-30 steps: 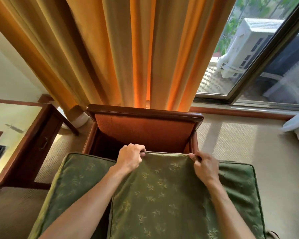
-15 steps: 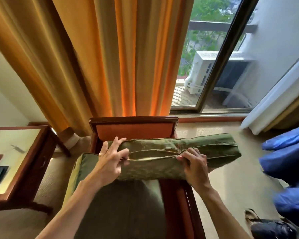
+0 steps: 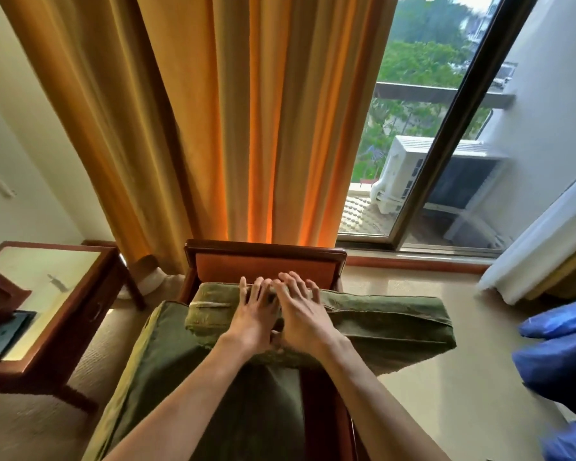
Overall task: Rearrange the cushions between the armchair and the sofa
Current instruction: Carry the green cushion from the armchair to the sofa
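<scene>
Armchair [image 3: 263,261] by the curtain [image 3: 240,121]
My left hand [image 3: 253,314] and right hand [image 3: 301,314] lie flat, fingers [image 3: 291,284] spread, on the green cushion [image 3: 389,324].

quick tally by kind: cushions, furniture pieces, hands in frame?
Green patterned fabric cushions: 2, upper back cushion lying across seat cushion
Wooden furniture: 2, orange-upholstered armchair, glass-topped side table
Hands: 2, left, right, both flat on the upper cushion
Total: 6

Green patterned cushion [image 3: 379,324] lies crosswise over armchair [image 3: 263,257], right end overhanging. Larger green seat cushion [image 3: 167,371] beneath, apparently skewed left off the frame.
</scene>
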### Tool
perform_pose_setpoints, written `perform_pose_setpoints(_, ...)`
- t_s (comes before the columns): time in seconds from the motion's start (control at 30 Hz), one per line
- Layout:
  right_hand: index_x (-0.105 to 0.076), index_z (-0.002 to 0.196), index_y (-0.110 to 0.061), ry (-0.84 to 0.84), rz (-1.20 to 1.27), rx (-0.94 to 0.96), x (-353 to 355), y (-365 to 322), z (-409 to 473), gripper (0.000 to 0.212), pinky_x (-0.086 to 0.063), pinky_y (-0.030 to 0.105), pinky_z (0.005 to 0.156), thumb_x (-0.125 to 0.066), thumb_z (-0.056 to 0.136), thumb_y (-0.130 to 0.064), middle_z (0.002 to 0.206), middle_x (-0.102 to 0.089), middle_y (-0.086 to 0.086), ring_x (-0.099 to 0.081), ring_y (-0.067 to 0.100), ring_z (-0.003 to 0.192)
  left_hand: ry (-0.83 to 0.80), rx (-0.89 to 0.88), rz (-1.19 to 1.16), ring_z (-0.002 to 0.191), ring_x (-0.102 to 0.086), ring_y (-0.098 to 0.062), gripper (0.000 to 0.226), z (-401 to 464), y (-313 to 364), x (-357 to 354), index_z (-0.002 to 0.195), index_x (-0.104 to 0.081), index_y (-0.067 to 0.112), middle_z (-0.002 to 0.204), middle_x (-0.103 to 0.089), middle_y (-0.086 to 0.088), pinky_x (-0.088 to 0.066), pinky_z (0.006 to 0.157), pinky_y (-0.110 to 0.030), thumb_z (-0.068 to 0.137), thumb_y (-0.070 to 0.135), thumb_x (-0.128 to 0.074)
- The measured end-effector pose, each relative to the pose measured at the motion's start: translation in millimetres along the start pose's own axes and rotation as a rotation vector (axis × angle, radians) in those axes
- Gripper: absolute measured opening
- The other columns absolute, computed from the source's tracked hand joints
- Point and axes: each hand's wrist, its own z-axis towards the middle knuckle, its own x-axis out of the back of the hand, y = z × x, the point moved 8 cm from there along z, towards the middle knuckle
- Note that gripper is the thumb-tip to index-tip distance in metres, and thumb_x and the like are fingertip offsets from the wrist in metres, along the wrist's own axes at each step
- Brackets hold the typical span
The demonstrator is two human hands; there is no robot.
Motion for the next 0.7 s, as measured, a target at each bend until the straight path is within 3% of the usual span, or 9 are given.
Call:
perform_pose_setpoints(0.1, -0.007, 0.157, -0.016, -0.165, 0.013, -0.058, -11, 21, 2, 0.117, 0.000, 0.046, 0.122, -0.078, 0.071, -0.053, 0.163, -0.019, 0.005, -0.010, 0.022, 0.151, 0.027, -0.005, -0.036, 0.152, 0.004, -0.030, 0.122, -4, -7, -12, 0.158, 0.005, 0.027, 0.162, -0.006, -0.009, 0.015, 0.120, -0.054, 0.072, 0.066, -0.073)
perform_pose_setpoints(0.23, -0.012, 0.155, -0.022, -0.173, -0.102, -0.052, -1, 81, -43, 0.123, -0.007, 0.044, 0.121, -0.070, 0.060, -0.073, 0.156, -0.031, 0.001, -0.024, 0.020, 0.143, 0.076, 0.065, -0.118, 0.151, -0.006, -0.024, 0.130, -15, -35, -20, 0.153, 0.002, 0.038, 0.156, -0.020, -0.002, 0.011, 0.122, -0.051, 0.053, 0.088, -0.065)
perform_pose_setpoints(0.37, -0.020, 0.147, -0.030, -0.104, -0.175, -0.164, 26, 162, -95, 0.114, -0.014, 0.039, 0.118, -0.059, 0.052, -0.080, 0.144, -0.038, -0.006, -0.032, 0.017, 0.133, 0.089, 0.111, -0.145, 0.151, -0.010, -0.020, 0.136, -11, -37, -17, 0.155, 0.001, 0.032, 0.155, -0.024, 0.001, 0.010, 0.123, -0.050, 0.051, 0.084, -0.070)
perform_pose_setpoints(0.47, -0.022, 0.146, -0.029, -0.110, -0.177, -0.221, 25, 188, -96, 0.110, -0.013, 0.040, 0.118, -0.059, 0.052, -0.073, 0.143, -0.038, -0.004, -0.032, 0.020, 0.134, 0.079, 0.138, -0.125, 0.146, -0.020, -0.021, 0.137, 0, -25, -13, 0.157, 0.004, 0.027, 0.152, -0.029, 0.000, 0.005, 0.123, -0.049, 0.057, 0.072, -0.078)
perform_pose_setpoints(0.57, -0.028, 0.141, -0.029, -0.082, -0.173, -0.223, 21, 187, -85, 0.105, -0.018, 0.040, 0.114, -0.059, 0.050, -0.070, 0.135, -0.043, -0.003, -0.037, 0.021, 0.126, 0.097, 0.177, -0.119, 0.135, -0.037, -0.023, 0.129, 2, -24, -9, 0.155, -0.016, 0.023, 0.140, -0.043, 0.000, -0.009, 0.123, -0.048, 0.054, 0.067, -0.083)
perform_pose_setpoints(0.63, -0.034, 0.136, -0.031, -0.057, -0.132, -0.197, 21, 189, -80, 0.100, -0.021, 0.039, 0.110, -0.062, 0.048, -0.069, 0.128, -0.045, -0.005, -0.039, 0.019, 0.120, 0.143, 0.172, -0.124, 0.125, -0.046, -0.022, 0.114, -5, -23, -8, 0.142, -0.037, 0.022, 0.128, -0.051, 0.002, -0.022, 0.119, -0.044, 0.049, 0.072, -0.080)
perform_pose_setpoints(0.7, -0.040, 0.131, -0.032, -0.046, -0.111, -0.161, 22, 193, -74, 0.094, -0.023, 0.039, 0.108, -0.068, 0.048, -0.066, 0.124, -0.048, -0.006, -0.042, 0.018, 0.117, 0.153, 0.193, -0.123, 0.115, -0.049, -0.020, 0.102, -16, -18, -11, 0.128, -0.045, 0.023, 0.119, -0.054, 0.004, -0.032, 0.111, -0.039, 0.047, 0.075, -0.077)
